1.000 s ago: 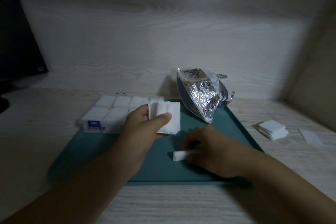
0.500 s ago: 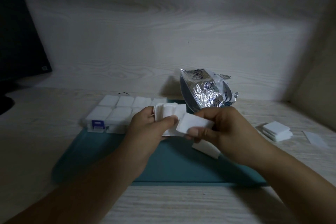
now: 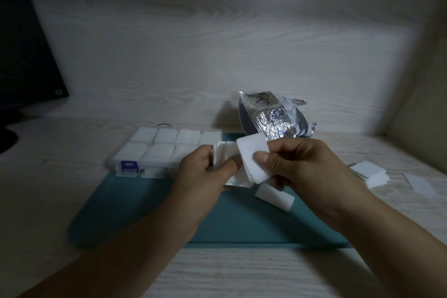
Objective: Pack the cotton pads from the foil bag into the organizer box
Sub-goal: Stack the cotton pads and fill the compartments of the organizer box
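Note:
My left hand [image 3: 205,174] grips a stack of white cotton pads [image 3: 223,155] above the teal mat. My right hand [image 3: 300,167] pinches one white pad [image 3: 251,155] between thumb and fingers, pressed against the front of that stack. A small pile of pads [image 3: 274,197] lies on the mat under my right hand. The clear organizer box [image 3: 167,150] with a blue latch sits at the mat's far left, its compartments filled with white pads. The crumpled foil bag [image 3: 273,118] stands behind my hands at the mat's far edge.
The teal mat [image 3: 242,222] lies on a pale wooden desk. More white pads [image 3: 368,173] and a loose flat sheet [image 3: 422,185] lie on the desk to the right. A dark monitor [image 3: 26,55] stands at the far left. A wall rises close behind.
My right hand picked a pad up from the mat and brought it to the stack in my left hand. Both hands now meet above the mat.

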